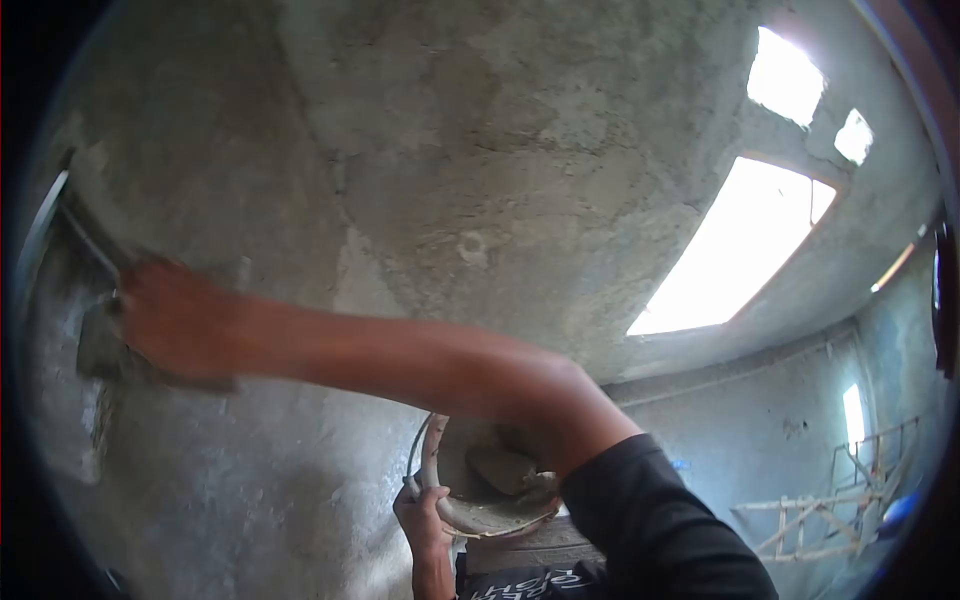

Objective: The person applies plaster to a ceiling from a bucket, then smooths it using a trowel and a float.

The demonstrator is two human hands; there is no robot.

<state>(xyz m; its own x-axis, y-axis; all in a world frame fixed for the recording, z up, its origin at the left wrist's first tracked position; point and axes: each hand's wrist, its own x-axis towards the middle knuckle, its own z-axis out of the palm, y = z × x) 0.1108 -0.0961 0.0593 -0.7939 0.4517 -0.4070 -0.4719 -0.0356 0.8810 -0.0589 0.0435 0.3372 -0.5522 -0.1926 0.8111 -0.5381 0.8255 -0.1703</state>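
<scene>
My right hand (175, 315) is stretched far to the left, closed and blurred by motion. It grips a plastering trowel (100, 345) whose flat, dark blade lies close to the rough grey wall; the fingers hide most of the handle. Low in the middle, my left hand (425, 518) is wrapped round the side of a mortar-smeared bucket (490, 520), thumb on its pale rim. Inside the bucket sits a lump of grey mortar (500, 468). My right forearm crosses above the bucket and hides part of its opening.
A patchy cement wall (450, 180) fills most of the view. Bright window openings (740, 250) pierce it at the upper right. Metal scaffolding (820, 520) stands at the lower right, near a blue object (900, 510). A wall edge (85, 235) runs down the far left.
</scene>
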